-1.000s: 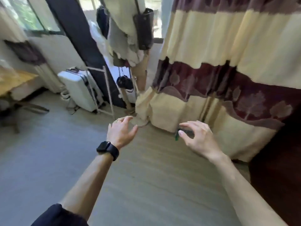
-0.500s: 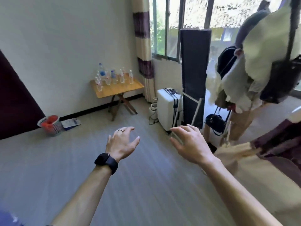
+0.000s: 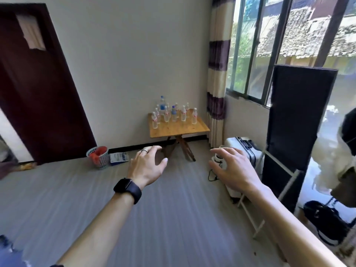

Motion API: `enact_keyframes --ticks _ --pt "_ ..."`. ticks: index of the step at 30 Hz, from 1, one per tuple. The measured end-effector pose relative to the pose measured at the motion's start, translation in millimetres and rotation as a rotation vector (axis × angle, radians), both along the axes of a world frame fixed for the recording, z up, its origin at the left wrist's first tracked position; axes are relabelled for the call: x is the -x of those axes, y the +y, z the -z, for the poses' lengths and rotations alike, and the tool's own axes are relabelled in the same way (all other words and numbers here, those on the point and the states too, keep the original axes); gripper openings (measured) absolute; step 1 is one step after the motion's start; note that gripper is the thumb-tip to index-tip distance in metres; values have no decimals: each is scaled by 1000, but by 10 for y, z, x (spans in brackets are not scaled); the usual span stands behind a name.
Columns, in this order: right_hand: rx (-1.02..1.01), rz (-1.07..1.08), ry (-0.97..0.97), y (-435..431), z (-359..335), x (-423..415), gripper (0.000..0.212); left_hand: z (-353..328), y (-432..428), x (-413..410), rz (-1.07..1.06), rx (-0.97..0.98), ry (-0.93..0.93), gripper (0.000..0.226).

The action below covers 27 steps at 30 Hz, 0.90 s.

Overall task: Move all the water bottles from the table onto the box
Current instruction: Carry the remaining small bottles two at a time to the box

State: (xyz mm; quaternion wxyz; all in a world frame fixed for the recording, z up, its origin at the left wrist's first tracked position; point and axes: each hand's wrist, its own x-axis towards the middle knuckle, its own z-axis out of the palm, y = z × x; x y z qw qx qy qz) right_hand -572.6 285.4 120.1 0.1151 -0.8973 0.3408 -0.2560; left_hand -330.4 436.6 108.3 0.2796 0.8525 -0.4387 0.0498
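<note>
Several clear water bottles (image 3: 168, 112) stand grouped at the back of a small wooden folding table (image 3: 179, 128) against the far wall. One taller bottle (image 3: 162, 103) rises behind the others. My left hand (image 3: 147, 166), with a ring and a black watch on the wrist, is held out in front of me, fingers relaxed and empty. To its right my right hand (image 3: 232, 167) also reaches forward, fingers spread and holding nothing. Both hands are well short of the table. No box is in view.
A white suitcase (image 3: 244, 149) stands right of the table, beside a tall black panel (image 3: 296, 120) and a white frame. A mesh basket (image 3: 99, 157) with red contents and a booklet (image 3: 119, 158) lie by the wall. A dark door (image 3: 38, 83) is at left. Grey floor stretches ahead.
The view has swung left from the curtain and coat stand to face the table with bottles. Both hands stay raised and empty in front of me.
</note>
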Motion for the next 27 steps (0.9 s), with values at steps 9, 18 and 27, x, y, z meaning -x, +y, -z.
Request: enact_keyframes --ticks 9,18,27 --pt "5 -20 21 -1286 -58 -1522 49 -132 -1244 -1503 -8 18 -75 49" --pt "2 10 19 -2507 -182 -2810 51 -193 -2566 -2819 13 -57 -88 53" --pt "-39 -36 -34 -3982 43 -4007 51 -4 -3898 -3949 -23 -39 -4 50"
